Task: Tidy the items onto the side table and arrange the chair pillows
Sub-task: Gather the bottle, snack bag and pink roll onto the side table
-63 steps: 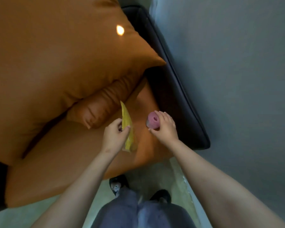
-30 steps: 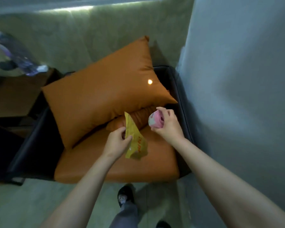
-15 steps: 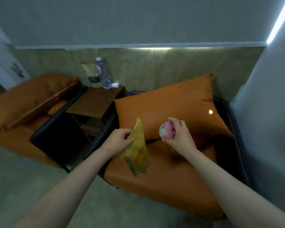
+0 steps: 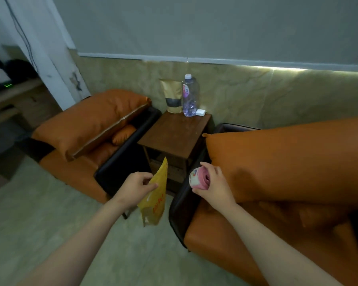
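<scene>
Two hands are raised in front of a wooden counter [image 4: 175, 133] that stands between two orange chairs. The left hand [image 4: 135, 187] has its grip pinched on the upper edge of a yellow packet [image 4: 156, 198], which hangs down edge-on over the floor. The right hand [image 4: 214, 185] has its grip wrapped around a small pink cup [image 4: 197, 178], held on its side above the dark arm of the right chair [image 4: 256, 240]. A large orange pillow [image 4: 287, 159] lies across that chair's seat. At the back of the counter stand a gold pouch [image 4: 172, 96] and a water bottle [image 4: 190, 96], touching, with a small white block [image 4: 200, 112] just beside the bottle. The left chair [image 4: 74, 172] carries its own large pillow [image 4: 91, 120] and a smaller one [image 4: 123, 134].
</scene>
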Motion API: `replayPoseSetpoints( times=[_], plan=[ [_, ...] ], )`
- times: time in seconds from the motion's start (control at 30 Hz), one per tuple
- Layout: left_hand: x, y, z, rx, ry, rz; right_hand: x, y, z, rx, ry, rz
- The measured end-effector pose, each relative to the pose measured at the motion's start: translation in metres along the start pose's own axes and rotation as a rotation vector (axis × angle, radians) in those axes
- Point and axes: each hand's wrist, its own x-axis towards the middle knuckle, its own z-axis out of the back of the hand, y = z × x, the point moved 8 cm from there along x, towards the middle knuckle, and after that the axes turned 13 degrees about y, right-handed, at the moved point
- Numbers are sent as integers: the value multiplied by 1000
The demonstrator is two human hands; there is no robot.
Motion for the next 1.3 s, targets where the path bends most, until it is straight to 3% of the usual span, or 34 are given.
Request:
replayPoseSetpoints(
  times=[0.4,0.57,1.0,1.3],
  plan=[
    [108,87,128,-3,-60,49,199,20,-59,45,81,8],
    [157,105,184,-47,-163,38,265,31,-67,43,108,43],
    [340,167,262,-55,63,-191,375,-2,-101,49,-97,-297],
    [432,153,323,86,192,-375,429,14,-122,66,-168,-366]
  ],
)
